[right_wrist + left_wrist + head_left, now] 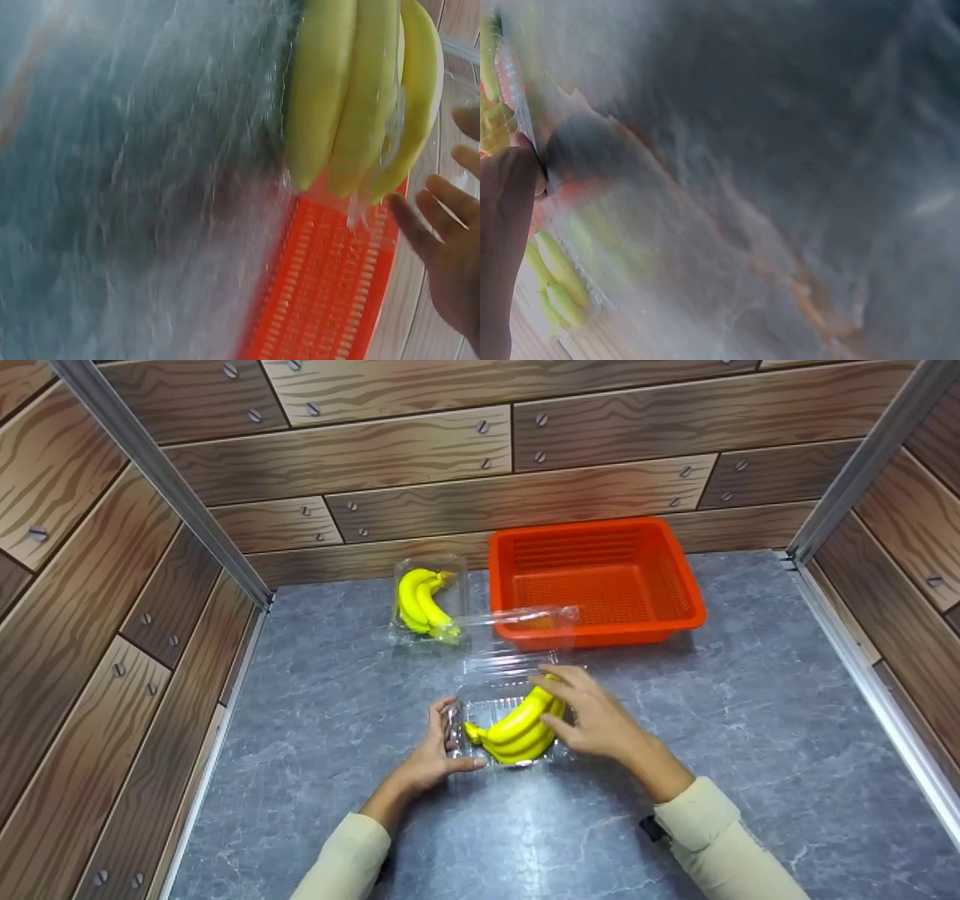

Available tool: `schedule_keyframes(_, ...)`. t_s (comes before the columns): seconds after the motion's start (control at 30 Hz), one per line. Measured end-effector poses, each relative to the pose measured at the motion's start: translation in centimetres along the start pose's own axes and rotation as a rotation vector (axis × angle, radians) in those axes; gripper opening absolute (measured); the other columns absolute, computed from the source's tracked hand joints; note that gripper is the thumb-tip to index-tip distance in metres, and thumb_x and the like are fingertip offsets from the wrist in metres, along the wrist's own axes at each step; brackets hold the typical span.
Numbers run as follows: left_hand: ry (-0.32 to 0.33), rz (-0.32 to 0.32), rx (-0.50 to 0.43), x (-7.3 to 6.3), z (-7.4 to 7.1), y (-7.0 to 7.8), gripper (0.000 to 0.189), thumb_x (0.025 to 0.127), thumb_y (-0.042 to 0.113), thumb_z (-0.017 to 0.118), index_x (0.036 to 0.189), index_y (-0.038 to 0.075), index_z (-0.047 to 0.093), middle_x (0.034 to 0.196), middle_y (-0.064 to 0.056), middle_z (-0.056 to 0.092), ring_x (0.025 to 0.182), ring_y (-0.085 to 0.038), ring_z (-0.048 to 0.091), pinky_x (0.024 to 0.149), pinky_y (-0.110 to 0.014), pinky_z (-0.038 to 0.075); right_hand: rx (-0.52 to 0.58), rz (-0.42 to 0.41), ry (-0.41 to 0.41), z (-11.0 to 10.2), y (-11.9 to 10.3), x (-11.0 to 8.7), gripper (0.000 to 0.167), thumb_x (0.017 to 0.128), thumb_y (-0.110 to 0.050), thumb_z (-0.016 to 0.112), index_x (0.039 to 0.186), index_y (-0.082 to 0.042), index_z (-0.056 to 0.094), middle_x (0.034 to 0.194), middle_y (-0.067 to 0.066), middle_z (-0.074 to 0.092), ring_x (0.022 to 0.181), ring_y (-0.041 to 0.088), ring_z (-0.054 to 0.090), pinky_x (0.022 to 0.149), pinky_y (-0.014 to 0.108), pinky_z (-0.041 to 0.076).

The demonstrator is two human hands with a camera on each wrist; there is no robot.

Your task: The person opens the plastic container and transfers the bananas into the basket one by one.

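Note:
A clear plastic clamshell box (pixel 484 709) lies on the grey table with its lid (pixel 510 664) swung back toward the basket. Inside is a bunch of yellow bananas (pixel 517 731), stem end to the left. My left hand (pixel 429 757) grips the box's left side, thumb along the front edge and fingers behind; the left wrist view catches only part of this hand (pixel 506 202). At the bunch's right side is my right hand (pixel 596 716), fingers spread around the bananas. From the right wrist, one fingertip shows right at the banana tips (pixel 382 184).
Behind the box to the right stands an orange-red perforated basket (pixel 600 636), its front rim overlapped by the raised lid. A second clear box (pixel 455 574) holding another banana bunch (pixel 420 600) sits at the back left. Wood-patterned walls (pixel 420 525) enclose the table.

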State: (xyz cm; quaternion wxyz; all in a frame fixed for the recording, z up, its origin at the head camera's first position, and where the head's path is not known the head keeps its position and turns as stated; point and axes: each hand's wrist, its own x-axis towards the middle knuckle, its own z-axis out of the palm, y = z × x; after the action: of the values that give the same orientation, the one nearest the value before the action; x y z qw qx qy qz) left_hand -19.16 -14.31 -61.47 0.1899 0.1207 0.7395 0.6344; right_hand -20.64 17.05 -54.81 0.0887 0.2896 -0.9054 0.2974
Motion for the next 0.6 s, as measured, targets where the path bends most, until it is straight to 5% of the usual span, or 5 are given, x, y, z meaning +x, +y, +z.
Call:
schedule_keyframes(0.1, 0.012, 0.000, 0.007, 0.1, 0.0, -0.2, 0.111, 0.082, 0.011, 0.090, 0.160, 0.013, 0.011, 0.180, -0.023, 0.010, 0.164, -0.041, 0.027, 0.124, -0.056, 0.040, 0.005, 0.074, -0.204, 0.3, -0.5, 0.1, 0.073, 0.095, -0.032, 0.078, 0.161, -0.029, 0.048, 0.174, 0.011, 0.037, 0.159, 0.042, 0.037, 0.117, 0.074, 0.041)
schedule_keyframes(0.2, 0.014, -0.001, -0.005, 0.1, 0.0, -0.2, 0.112, 0.081, 0.009, 0.090, 0.160, 0.012, 0.010, 0.180, -0.023, 0.010, 0.162, -0.041, 0.030, 0.125, -0.057, 0.040, -0.020, 0.112, -0.319, 0.4, -0.9, 0.5, 0.080, 0.092, -0.038, 0.082, 0.163, -0.032, 0.045, 0.177, 0.011, 0.030, 0.164, 0.042, 0.027, 0.120, 0.077, 0.035)
schedule_keyframes(0.6, 0.018, -0.006, -0.036, 0.2, 0.0, -0.4, 0.113, 0.081, 0.007, 0.091, 0.160, 0.012, 0.011, 0.180, -0.021, 0.014, 0.163, -0.040, 0.029, 0.128, -0.056, 0.036, -0.098, 0.155, -0.379, 1.1, -1.9, 2.0, 0.078, 0.088, -0.033, 0.087, 0.158, -0.023, 0.053, 0.171, 0.016, 0.042, 0.163, 0.044, 0.028, 0.117, 0.076, 0.040)
